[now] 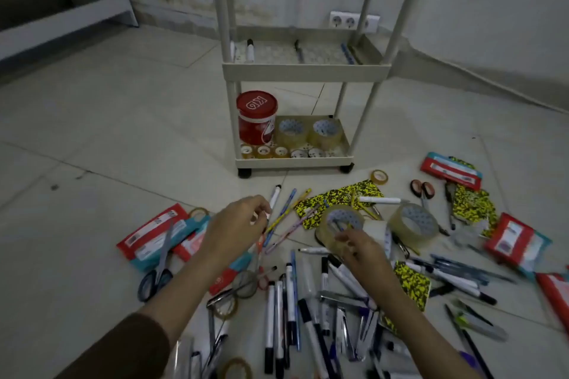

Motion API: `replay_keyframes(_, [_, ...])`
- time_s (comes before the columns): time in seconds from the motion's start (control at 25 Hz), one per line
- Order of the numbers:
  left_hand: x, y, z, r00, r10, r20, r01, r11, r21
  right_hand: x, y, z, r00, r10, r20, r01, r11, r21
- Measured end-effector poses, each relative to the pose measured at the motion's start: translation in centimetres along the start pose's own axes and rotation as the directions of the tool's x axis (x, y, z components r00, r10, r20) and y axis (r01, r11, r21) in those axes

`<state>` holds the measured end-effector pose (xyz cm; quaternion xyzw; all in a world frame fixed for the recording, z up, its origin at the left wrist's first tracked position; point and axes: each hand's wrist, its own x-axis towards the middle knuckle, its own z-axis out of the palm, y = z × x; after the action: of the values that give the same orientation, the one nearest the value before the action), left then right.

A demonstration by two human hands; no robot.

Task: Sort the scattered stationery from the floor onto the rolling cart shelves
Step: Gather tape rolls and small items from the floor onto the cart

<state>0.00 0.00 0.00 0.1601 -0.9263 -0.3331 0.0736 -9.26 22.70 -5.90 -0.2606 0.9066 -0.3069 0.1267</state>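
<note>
Pale tiled floor [101,120], white wall behind with a socket strip [354,21] at upper centre.

Rolling cart [303,71], cream, centre of frame. Middle shelf: three pens or markers [250,51], lying well apart. Bottom shelf: red lidded tub [257,120] at left, two large clear tape rolls [311,132] beside it, row of small tape rolls [286,152] along the front edge.

Scattered stationery, lower half of frame: markers and pens [295,301] in a heap at bottom centre; red-and-teal packets [154,234] at left and right; blue-handled scissors [155,277] lower left; red-handled scissors [421,189] at right; yellow-black patterned notebooks [335,197]; one large clear tape roll [414,224] on the floor right of centre.

Left hand [237,224], centre: grip curled, fingertips pinching something small; item not identifiable.

Right hand [357,248], right of centre: grip pinching the rim of a held tape roll [340,221], clear, tilted above the pile.
</note>
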Motion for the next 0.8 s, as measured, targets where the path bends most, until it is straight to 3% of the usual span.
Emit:
replay_keyframes(0.08, [0.7, 0.6, 0.1, 1.0, -0.006, -0.02, 0.008, 0.996, 0.086, 0.0, 0.8, 0.0, 0.999, -0.028, -0.017, 0.027, 0.996, -0.079])
replay_keyframes(0.2, [2.1, 1.7, -0.6, 0.999, 0.013, -0.038, -0.008, 0.992, 0.129, 0.6, 0.8, 0.0, 0.996, -0.058, 0.072, 0.074, 0.968, -0.241])
replay_keyframes(0.4, [1.7, 1.9, -0.1, 0.998, 0.053, -0.032, -0.049, 0.991, 0.123, 2.8, 1.2, 0.8, 0.998, 0.013, 0.056, 0.014, 0.889, -0.458])
replay_keyframes(0.64, [0.2, 0.0, 1.9, 0.991, 0.067, 0.116, -0.074, 0.996, 0.055, 3.0, 1.6, 3.4, 0.994, 0.071, 0.081, -0.019, 0.851, -0.524])
replay_keyframes(0.8, [0.6, 0.0, 3.7, 0.977, 0.13, 0.17, -0.14, 0.989, 0.047, 2.6, 2.3, 2.7, 0.995, 0.055, 0.08, -0.013, 0.894, -0.449])
